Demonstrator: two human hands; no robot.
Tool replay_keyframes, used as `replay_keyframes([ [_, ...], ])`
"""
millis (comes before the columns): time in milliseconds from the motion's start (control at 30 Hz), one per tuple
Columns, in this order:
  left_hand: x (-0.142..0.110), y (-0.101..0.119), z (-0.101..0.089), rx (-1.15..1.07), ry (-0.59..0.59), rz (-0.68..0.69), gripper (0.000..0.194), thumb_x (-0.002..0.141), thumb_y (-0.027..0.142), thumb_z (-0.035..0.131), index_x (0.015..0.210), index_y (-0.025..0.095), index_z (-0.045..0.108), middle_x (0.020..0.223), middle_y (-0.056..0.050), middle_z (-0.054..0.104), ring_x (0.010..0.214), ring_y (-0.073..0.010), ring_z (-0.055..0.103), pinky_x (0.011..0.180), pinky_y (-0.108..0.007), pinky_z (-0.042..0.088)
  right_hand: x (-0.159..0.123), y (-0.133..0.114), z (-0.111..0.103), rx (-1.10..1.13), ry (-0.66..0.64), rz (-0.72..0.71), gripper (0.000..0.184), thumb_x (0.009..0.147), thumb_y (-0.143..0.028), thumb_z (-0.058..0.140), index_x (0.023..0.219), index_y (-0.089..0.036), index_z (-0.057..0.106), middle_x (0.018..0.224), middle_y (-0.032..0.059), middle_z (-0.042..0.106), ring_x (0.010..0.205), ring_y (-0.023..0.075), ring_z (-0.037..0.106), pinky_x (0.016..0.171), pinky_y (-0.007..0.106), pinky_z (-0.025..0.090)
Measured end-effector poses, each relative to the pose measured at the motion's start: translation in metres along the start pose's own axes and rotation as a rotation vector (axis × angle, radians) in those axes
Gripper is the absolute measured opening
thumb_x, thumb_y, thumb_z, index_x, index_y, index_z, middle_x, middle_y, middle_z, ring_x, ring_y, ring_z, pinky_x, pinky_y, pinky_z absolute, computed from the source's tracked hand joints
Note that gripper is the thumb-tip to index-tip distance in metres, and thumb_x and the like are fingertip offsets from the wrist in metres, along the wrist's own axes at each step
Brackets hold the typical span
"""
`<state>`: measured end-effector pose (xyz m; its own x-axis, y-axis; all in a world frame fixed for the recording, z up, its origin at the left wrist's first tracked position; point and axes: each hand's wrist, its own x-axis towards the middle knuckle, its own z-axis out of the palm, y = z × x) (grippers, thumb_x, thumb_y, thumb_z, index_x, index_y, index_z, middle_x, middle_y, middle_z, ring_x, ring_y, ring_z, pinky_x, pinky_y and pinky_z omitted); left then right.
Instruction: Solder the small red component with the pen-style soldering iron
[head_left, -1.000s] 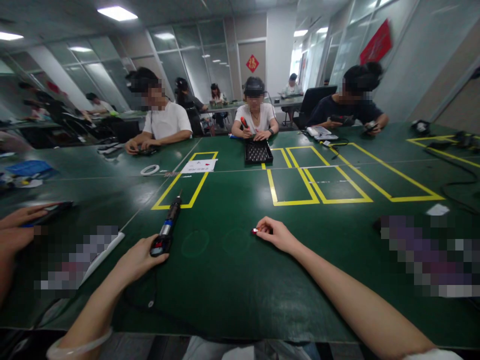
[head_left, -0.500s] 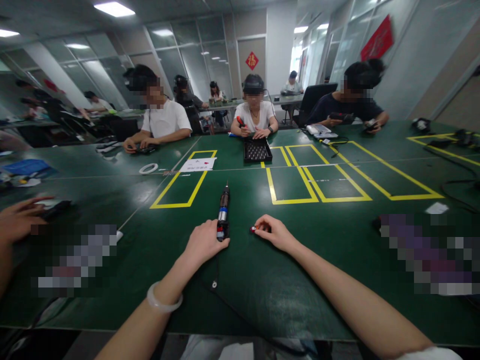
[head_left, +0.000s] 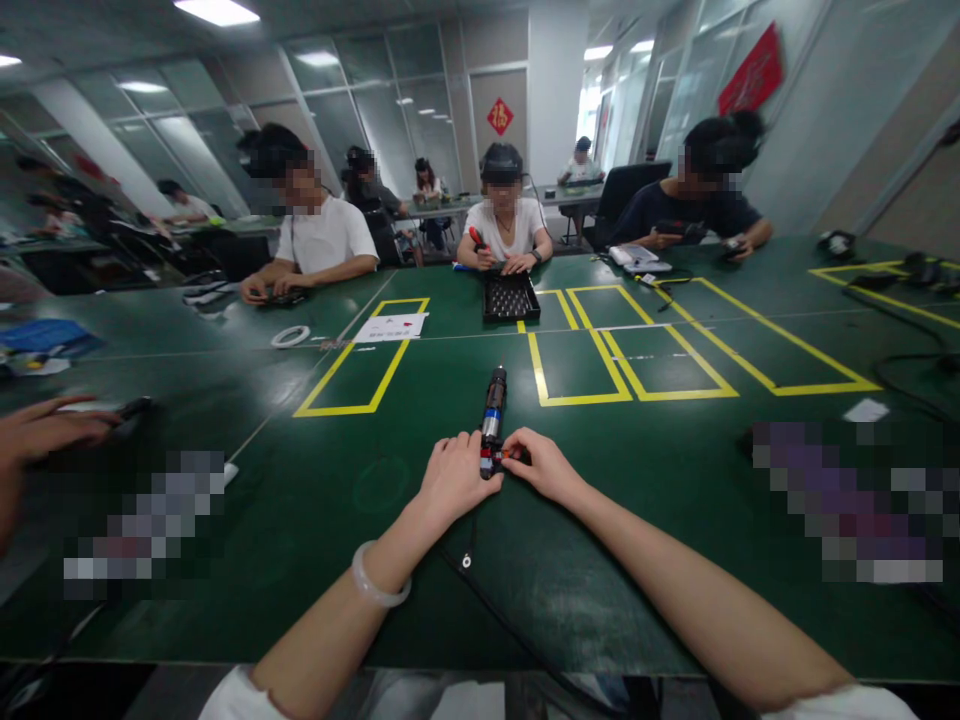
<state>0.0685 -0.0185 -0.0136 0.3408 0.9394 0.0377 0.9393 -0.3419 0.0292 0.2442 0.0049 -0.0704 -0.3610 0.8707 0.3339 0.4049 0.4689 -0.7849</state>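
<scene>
2 bare hands meet near the middle of a green table (head_left: pixel 645 480). The left hand (head_left: pixel 459 475), with a pale bracelet (head_left: pixel 380 575) at its wrist, is closed around the lower end of a screwdriver (head_left: pixel 493 415), whose tip points away from the wearer. The right hand (head_left: pixel 546 465) pinches a small red-and-orange piece (head_left: pixel 510 456) right at that lower end; whether the 2 are joined, I cannot tell. A black cord (head_left: pixel 499 620) trails on the table toward the wearer.

Beyond the hands, yellow tape (head_left: pixel 585 400) outlines boxes on the table; a sheet of paper (head_left: pixel 390 327) lies across the left one, near a white ring (head_left: pixel 291 337). Across the table sit 3 people, the middle one behind a black tray (head_left: pixel 511 318). At the left edge, another person's hand (head_left: pixel 64 428) reaches over a dark object.
</scene>
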Motion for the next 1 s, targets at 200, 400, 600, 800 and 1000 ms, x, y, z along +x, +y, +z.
replay_keyframes([
  [200, -0.004, 0.002, 0.006, -0.026, 0.032, -0.036, 0.065, 0.079, 0.049, 0.053, 0.132, 0.014, 0.040, 0.117, -0.015, 0.053, 0.108, -0.0291, 0.052, 0.092, -0.040, 0.037, 0.000, -0.001, 0.003, 0.002, 0.004, 0.019, 0.014, 0.079, -0.015, 0.063, 0.091, -0.019, 0.059, 0.078, 0.0000, 0.060, 0.070, 0.0143, 0.056, 0.067, 0.026, 0.044],
  [400, -0.003, -0.001, 0.011, -0.063, 0.028, -0.028, 0.068, 0.080, 0.043, 0.052, 0.138, 0.014, 0.031, 0.124, -0.016, 0.047, 0.110, -0.0282, 0.050, 0.087, -0.038, 0.041, -0.004, -0.004, 0.000, 0.055, -0.023, 0.022, 0.014, 0.080, -0.022, 0.064, 0.092, -0.020, 0.057, 0.081, 0.0006, 0.065, 0.071, 0.0143, 0.060, 0.065, 0.025, 0.046],
  [600, -0.001, -0.002, 0.015, -0.059, 0.050, -0.029, 0.071, 0.081, 0.052, 0.051, 0.139, 0.016, 0.030, 0.125, -0.016, 0.046, 0.111, -0.0287, 0.049, 0.086, -0.038, 0.042, -0.005, -0.006, -0.004, 0.065, -0.036, 0.009, 0.015, 0.081, -0.026, 0.064, 0.094, -0.019, 0.059, 0.086, 0.0019, 0.068, 0.072, 0.0145, 0.062, 0.066, 0.025, 0.047],
  [800, 0.001, -0.007, 0.017, -0.025, 0.070, -0.070, 0.061, 0.087, 0.052, 0.042, 0.137, 0.017, 0.034, 0.117, -0.014, 0.049, 0.103, -0.0262, 0.053, 0.081, -0.036, 0.044, -0.006, -0.011, -0.008, 0.095, -0.088, -0.042, 0.019, 0.084, -0.028, 0.062, 0.100, -0.019, 0.059, 0.092, 0.0030, 0.068, 0.081, 0.0157, 0.064, 0.072, 0.027, 0.047],
  [1000, -0.010, -0.027, 0.007, -0.011, 0.028, -0.056, 0.061, 0.087, 0.053, 0.042, 0.139, 0.022, 0.034, 0.118, -0.012, 0.050, 0.102, -0.0240, 0.055, 0.079, -0.033, 0.045, -0.007, -0.012, -0.010, 0.108, -0.139, -0.040, 0.022, 0.082, -0.025, 0.063, 0.104, -0.021, 0.059, 0.099, 0.0041, 0.069, 0.089, 0.0175, 0.063, 0.077, 0.030, 0.047],
])
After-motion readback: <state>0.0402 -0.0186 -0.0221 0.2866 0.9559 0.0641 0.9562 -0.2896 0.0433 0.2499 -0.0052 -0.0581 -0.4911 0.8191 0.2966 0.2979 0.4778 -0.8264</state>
